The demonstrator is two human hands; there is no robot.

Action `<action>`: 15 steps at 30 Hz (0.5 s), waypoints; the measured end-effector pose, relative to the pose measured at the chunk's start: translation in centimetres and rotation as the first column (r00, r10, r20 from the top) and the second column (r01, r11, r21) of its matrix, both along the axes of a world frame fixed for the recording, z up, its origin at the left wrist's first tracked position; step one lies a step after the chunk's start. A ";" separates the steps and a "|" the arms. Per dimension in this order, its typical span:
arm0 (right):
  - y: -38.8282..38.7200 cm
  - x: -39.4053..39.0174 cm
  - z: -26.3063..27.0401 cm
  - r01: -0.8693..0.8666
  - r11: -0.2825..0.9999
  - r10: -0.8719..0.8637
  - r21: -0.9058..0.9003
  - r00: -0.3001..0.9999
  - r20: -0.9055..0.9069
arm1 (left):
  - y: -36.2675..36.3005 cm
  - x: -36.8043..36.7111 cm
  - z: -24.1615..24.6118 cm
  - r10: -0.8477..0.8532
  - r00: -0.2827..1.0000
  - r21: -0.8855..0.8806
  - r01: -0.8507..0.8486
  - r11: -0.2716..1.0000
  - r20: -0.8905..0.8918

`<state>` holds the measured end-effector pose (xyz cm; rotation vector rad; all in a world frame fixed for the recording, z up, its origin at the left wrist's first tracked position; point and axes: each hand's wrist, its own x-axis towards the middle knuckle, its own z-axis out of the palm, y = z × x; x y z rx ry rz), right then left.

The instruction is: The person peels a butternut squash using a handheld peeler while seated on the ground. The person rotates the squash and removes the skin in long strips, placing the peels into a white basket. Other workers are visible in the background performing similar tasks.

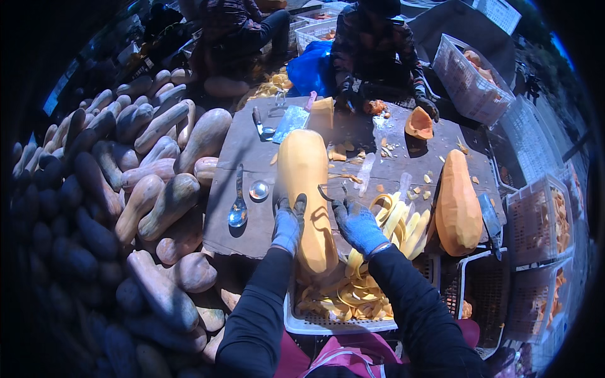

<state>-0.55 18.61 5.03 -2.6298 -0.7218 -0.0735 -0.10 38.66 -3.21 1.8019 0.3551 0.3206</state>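
Note:
A long butternut-type squash [302, 163], peeled to pale orange, lies lengthwise before me. Its near end juts past the table edge over a crate of peelings. My left hand [287, 224], in a blue and dark work glove, grips the squash's left side with the thumb on top. In my gloved right hand [360, 227] is a Y-shaped peeler [327, 193], held just right of the squash and casting a shadow on it. Whether the blade touches the skin I cannot tell. Long strips of peel [399, 224] lie beside my right hand.
Unpeeled squashes [160, 123] are heaped left. On the table [255, 212] lie a spoon [237, 215], a round metal piece [259, 190], a cleaver [292, 120], another peeled squash [457, 208] and a blade [489, 217]. Peelings fill a crate [340, 327] below. A person [373, 47] works opposite.

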 end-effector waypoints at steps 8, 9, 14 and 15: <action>-3.7 -14.6 -4.1 -0.092 0.995 0.102 0.046 0.910 -0.401 | -1.3 0.9 -4.4 0.201 0.969 -0.215 -0.168 0.962 0.143; -4.9 -17.5 -5.3 0.050 0.998 -0.013 0.029 0.679 -0.734 | -1.3 1.0 -4.7 0.226 0.966 -0.229 -0.193 0.954 0.128; -7.4 -25.9 -3.4 0.176 0.968 0.056 0.177 0.535 -0.843 | -1.1 1.9 -3.4 0.172 0.985 -0.664 -0.113 0.739 0.023; -8.2 -24.7 -4.1 0.336 0.938 -0.063 0.080 0.395 -0.917 | -0.8 1.9 -3.2 0.167 0.986 -0.726 -0.115 0.678 0.001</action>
